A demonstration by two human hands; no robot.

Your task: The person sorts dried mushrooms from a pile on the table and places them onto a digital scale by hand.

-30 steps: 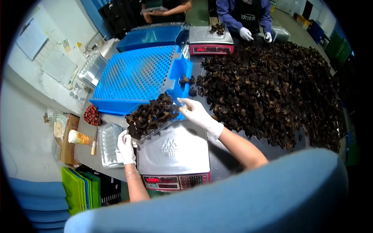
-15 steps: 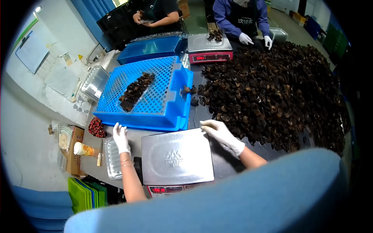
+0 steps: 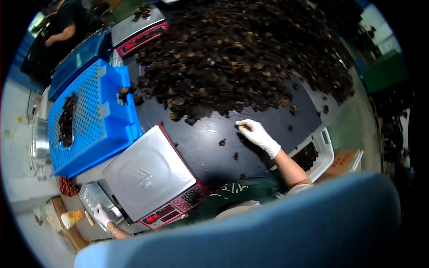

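My left hand, in a white glove, is at the near edge of the clear plastic trays left of the scale. Its fingers close on a tray's rim. My right hand, gloved too, is over the black tabletop, just off the near edge of a big heap of dark wood ear mushrooms. Its fingers are curled together; whatever is in them, if anything, is too small to make out. Between my hands stands a scale with a bare metal plate and lit red digits.
An upturned blue crate bears a tray of mushrooms. Behind it is a second scale. A white basket stands at the right, a paper cup at the left. Another person stands far left.
My view has swung right. My left hand has gone from beside the scale down to the clear trays. My right hand has left the scale's edge for the mushroom heap, its fingers now curled.
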